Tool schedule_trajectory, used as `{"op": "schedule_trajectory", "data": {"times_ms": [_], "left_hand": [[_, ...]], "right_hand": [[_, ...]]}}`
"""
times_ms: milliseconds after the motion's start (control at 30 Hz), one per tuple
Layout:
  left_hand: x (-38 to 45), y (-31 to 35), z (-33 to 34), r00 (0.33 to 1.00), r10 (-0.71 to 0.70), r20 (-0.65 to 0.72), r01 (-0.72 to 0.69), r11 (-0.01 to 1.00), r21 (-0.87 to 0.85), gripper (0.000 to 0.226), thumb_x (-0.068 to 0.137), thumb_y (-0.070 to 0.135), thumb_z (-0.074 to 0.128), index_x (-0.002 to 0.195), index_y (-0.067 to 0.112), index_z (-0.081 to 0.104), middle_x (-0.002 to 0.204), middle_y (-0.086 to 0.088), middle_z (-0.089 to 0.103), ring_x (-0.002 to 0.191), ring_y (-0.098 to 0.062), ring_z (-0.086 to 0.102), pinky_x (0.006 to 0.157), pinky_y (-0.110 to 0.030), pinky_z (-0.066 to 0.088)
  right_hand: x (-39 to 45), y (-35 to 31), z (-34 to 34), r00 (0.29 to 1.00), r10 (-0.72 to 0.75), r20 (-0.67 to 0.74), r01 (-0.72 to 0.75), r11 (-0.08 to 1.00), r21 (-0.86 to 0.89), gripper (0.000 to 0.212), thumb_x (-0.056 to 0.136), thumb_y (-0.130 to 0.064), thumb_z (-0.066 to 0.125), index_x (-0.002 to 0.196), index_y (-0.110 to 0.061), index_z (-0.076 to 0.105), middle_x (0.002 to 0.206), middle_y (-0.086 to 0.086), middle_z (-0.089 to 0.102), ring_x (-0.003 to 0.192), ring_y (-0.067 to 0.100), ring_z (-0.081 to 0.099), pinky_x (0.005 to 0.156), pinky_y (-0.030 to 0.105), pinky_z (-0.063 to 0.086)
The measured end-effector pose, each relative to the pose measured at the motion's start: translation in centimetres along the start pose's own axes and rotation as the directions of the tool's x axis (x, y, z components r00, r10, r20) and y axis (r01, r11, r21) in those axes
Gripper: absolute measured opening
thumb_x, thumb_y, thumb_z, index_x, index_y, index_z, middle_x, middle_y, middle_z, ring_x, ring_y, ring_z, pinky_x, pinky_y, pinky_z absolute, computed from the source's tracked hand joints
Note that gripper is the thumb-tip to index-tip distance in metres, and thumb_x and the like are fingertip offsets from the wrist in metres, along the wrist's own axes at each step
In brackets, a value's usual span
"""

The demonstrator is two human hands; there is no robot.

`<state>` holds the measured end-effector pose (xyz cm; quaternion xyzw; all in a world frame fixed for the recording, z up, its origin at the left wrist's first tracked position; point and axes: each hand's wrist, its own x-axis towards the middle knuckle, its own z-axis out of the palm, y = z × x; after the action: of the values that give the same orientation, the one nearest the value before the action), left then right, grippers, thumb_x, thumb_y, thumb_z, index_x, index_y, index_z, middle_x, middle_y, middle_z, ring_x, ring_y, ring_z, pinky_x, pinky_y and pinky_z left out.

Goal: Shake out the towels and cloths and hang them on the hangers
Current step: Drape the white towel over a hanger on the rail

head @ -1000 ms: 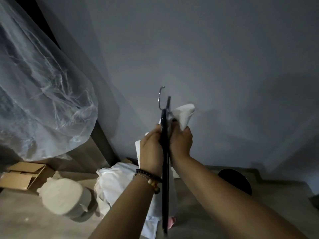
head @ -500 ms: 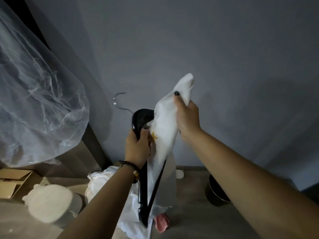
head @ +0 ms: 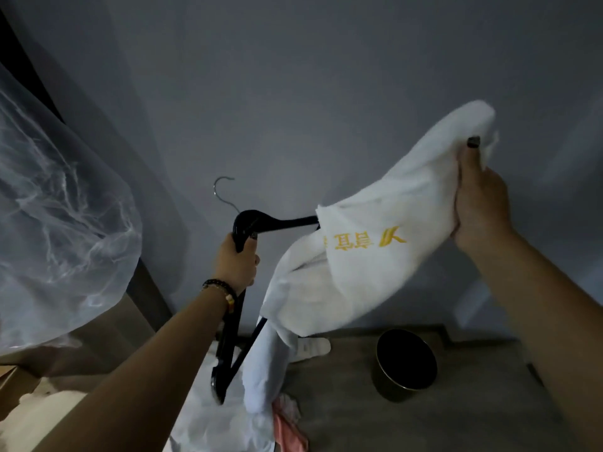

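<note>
white towel (head: 375, 256) w/ yellow embroidered characters hangs mid-air in front of a grey wall (head: 326, 76), bunched and pulled up toward the right. right hand (head: 479, 203) grips its upper end, fingers curled into the fabric, thumb w/ a dark-painted nail pressed on top of the cloth. from that grip the towel slopes down-left, passes over one arm of a black hanger (head: 241, 252), and a long tail drops toward the floor behind the hanger's lower bar.

left hand (head: 236, 259) is clenched round the hanger near its neck, just below the silver hook (head: 222, 194), thumb across the front. hanger is tilted, one shoulder pointing right into the towel, the other end pointing down near the left forearm. beaded bracelet (head: 222, 293) sits on the left wrist.

below: a heap of more white cloths (head: 212, 425) on the floor at btm centre, w/ a pink cloth (head: 290, 432) just beside it on the right. a white slipper-like item (head: 310, 349) lies behind the hanging tail, can't tell exactly what it is. dark round bin (head: 406, 363) stands on the floor to the right, well apart from the heap. clear plastic sheeting (head: 58, 223) billows at the left edge, over a wooden surface. a pale cardboard box (head: 13, 380) sits at the far left, partly cut off. lighting is dim, so fine detail in the heap is hard to read.
</note>
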<state>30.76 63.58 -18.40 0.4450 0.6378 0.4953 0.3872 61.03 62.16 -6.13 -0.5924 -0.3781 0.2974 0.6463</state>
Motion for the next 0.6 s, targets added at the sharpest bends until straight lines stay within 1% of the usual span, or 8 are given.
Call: {"op": "schedule_trajectory", "data": {"times_ms": [100,200,300,400,433,467,533,600], "left_hand": [[0.6,2.5,0.3,0.985,0.162,0.057,-0.170,0.971,0.171,0.012,0.098,0.031,0.048,0.090,0.022,0.050,0.071,-0.004,0.057,0.054,-0.018,0.049,0.052,-0.027,0.039],[0.4,4.9,1.3,0.950,0.269,0.160,-0.309,0.887,0.344,0.017,0.098,0.035,0.049,0.094,0.018,0.052,0.073,-0.002,0.059,0.059,-0.016,0.053,0.053,-0.027,0.040],[-0.5,6.5,2.4,0.905,0.342,0.252,-0.421,0.799,0.430,0.020,0.098,0.034,0.049,0.093,0.015,0.054,0.076,-0.007,0.062,0.066,-0.023,0.056,0.055,-0.029,0.042],[-1.5,7.0,3.1,0.872,0.377,0.311,-0.485,0.748,0.453,0.024,0.098,0.035,0.049,0.092,0.012,0.055,0.077,-0.011,0.064,0.069,-0.028,0.060,0.058,-0.032,0.043],[-1.7,7.0,3.3,0.865,0.384,0.324,-0.498,0.738,0.455,0.025,0.098,0.035,0.049,0.093,0.011,0.056,0.077,-0.012,0.064,0.070,-0.028,0.060,0.059,-0.032,0.044],[-1.9,7.0,3.4,0.859,0.387,0.335,-0.507,0.731,0.457,0.026,0.098,0.035,0.049,0.093,0.010,0.056,0.077,-0.013,0.065,0.070,-0.029,0.061,0.060,-0.034,0.045],[-2.2,6.9,3.6,0.859,0.375,0.349,-0.506,0.730,0.460,0.026,0.097,0.035,0.049,0.090,0.011,0.055,0.077,-0.014,0.065,0.071,-0.031,0.061,0.062,-0.037,0.047],[-2.4,6.6,3.8,0.864,0.356,0.356,-0.494,0.736,0.463,0.024,0.097,0.035,0.049,0.086,0.015,0.053,0.077,-0.014,0.065,0.070,-0.030,0.060,0.061,-0.035,0.046]], "right_hand": [[0.2,5.8,-4.2,0.976,0.215,-0.048,-0.214,0.977,0.020,0.051,0.084,-0.069,0.050,0.087,-0.020,0.063,0.101,0.004,0.067,0.078,0.014,0.063,0.076,0.037,0.053],[-0.6,12.0,-6.7,0.873,0.486,-0.046,-0.484,0.874,0.053,0.052,0.087,-0.064,0.052,0.107,-0.016,0.055,0.112,0.008,0.061,0.094,0.024,0.061,0.084,0.044,0.054],[-2.1,16.5,-7.1,0.779,0.625,-0.042,-0.626,0.779,-0.017,0.042,0.091,-0.047,0.057,0.113,-0.011,0.053,0.108,0.012,0.059,0.091,0.026,0.058,0.072,0.037,0.051],[-3.6,18.8,-6.2,0.710,0.703,0.041,-0.676,0.696,-0.242,0.041,0.085,-0.038,0.064,0.111,-0.007,0.057,0.093,0.012,0.065,0.081,0.028,0.062,0.067,0.033,0.049],[-3.8,19.3,-5.9,0.734,0.679,0.021,-0.624,0.686,-0.375,0.053,0.075,-0.042,0.069,0.112,-0.006,0.057,0.094,0.012,0.064,0.084,0.029,0.062,0.071,0.036,0.051],[-3.7,19.9,-5.6,0.808,0.588,-0.020,-0.508,0.680,-0.529,0.068,0.063,-0.048,0.071,0.113,-0.005,0.056,0.100,0.013,0.064,0.090,0.031,0.062,0.077,0.038,0.052],[-4.2,19.4,-4.1,0.968,0.245,0.059,-0.130,0.688,-0.714,0.078,0.060,-0.050,0.072,0.121,-0.005,0.053,0.119,0.014,0.058,0.110,0.031,0.056,0.089,0.039,0.049],[-6.5,17.2,-1.5,0.953,-0.077,0.294,0.254,0.731,-0.633,0.067,0.074,-0.036,0.075,0.129,-0.009,0.049,0.131,0.010,0.051,0.121,0.026,0.048,0.099,0.041,0.043]]}}
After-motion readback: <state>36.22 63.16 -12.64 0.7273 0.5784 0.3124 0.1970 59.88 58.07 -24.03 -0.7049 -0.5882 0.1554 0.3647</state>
